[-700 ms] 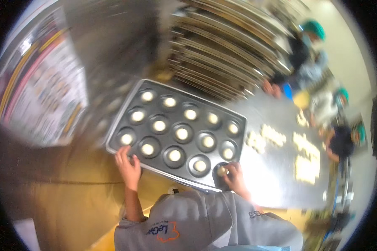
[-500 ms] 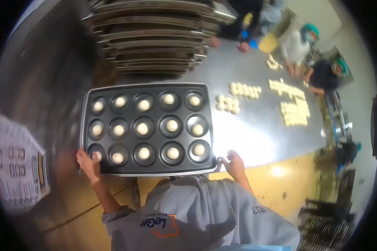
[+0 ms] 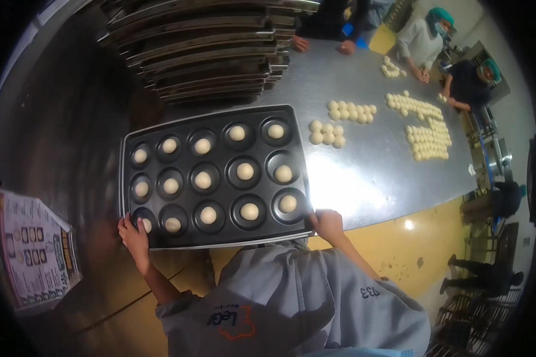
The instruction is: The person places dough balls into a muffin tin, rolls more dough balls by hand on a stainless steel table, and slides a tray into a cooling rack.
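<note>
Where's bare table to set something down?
Biggest patch: steel table, partly glare-washed, between the dark tray, the two small dough-ball groups and the larger dough-ball block. Another: between the small groups and a co-worker's hands opposite. Crowded: the larger block, and the tray: a ball in every cup, left hand and right hand at its near corners.

Through my remote feed I see a dark grey tray (image 3: 187,201) dotted with cream dough balls (image 3: 202,180), and a grey smock (image 3: 286,297) bearing an orange outline. The table (image 3: 321,74) looks silvery to me, the floor (image 3: 393,244) yellow, the caps (image 3: 441,14) green.
</note>
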{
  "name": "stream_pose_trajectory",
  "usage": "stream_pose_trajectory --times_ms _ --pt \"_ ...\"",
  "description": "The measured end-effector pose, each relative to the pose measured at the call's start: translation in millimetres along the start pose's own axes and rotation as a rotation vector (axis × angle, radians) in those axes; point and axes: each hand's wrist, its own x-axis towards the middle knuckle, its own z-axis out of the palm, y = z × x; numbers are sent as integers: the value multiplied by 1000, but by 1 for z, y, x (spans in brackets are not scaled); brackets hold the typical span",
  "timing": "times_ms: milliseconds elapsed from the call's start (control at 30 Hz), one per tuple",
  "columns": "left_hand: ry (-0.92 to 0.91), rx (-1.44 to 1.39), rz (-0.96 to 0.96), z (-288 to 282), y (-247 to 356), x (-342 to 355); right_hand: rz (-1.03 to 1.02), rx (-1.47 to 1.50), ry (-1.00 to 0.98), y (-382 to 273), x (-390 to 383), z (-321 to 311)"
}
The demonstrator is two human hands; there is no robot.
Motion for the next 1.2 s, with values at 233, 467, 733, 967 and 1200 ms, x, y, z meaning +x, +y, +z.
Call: stream_pose_trajectory --times_ms 233,467,733,967,1200 --pt "-16 -182 -60 -4 -23 -12 -6 64 26 -14 -3 -67" --pt "0 -574 36 18 0 -20 86 -113 -30 36 -18 -62" --pt "-135 -403 -9 11 29 -1 177 251 2 66 7 -34" --pt "-132 -455 35 46 22 37 332 653 76 37 72 -30" --pt "-104 -608 -75 55 1 60 315 572 57 29 100 -54"
